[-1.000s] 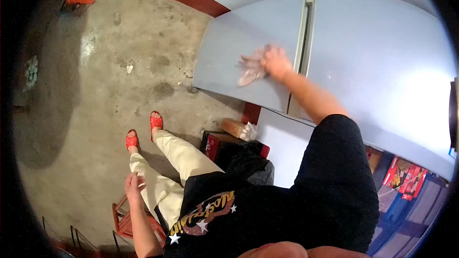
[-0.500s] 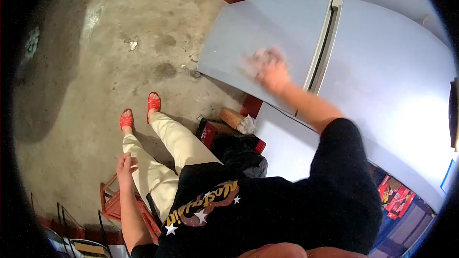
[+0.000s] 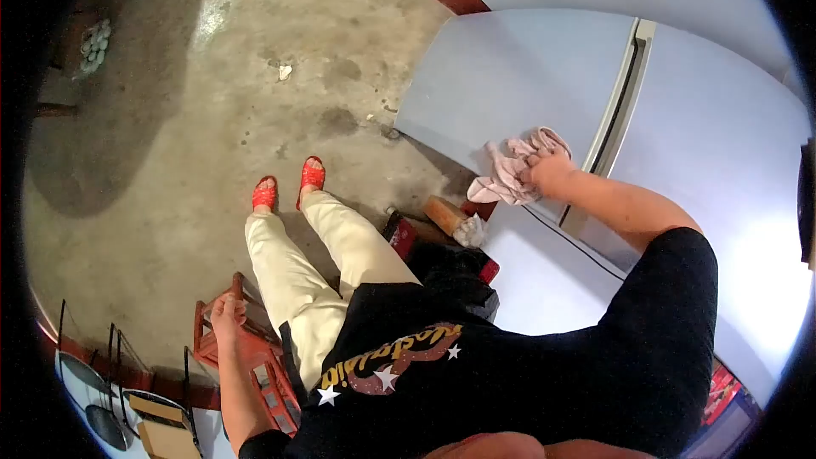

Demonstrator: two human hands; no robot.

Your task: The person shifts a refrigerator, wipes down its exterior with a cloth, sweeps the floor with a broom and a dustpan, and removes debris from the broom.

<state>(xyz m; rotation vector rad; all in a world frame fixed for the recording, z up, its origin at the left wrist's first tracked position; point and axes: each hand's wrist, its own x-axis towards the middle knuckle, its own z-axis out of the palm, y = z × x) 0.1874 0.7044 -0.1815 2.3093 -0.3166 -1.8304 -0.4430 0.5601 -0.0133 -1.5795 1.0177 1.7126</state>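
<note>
Here, right hand (image 3: 551, 173) clutches cloth (image 3: 503, 177)

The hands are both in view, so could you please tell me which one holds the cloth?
The right hand: it grips the pale pink cloth, while the left hand shows no cloth, beside the trousers.

Cloth (image 3: 505, 177) before refrigerator (image 3: 518, 68), right; stool (image 3: 260, 352) left of legs (image 3: 287, 270).
</note>
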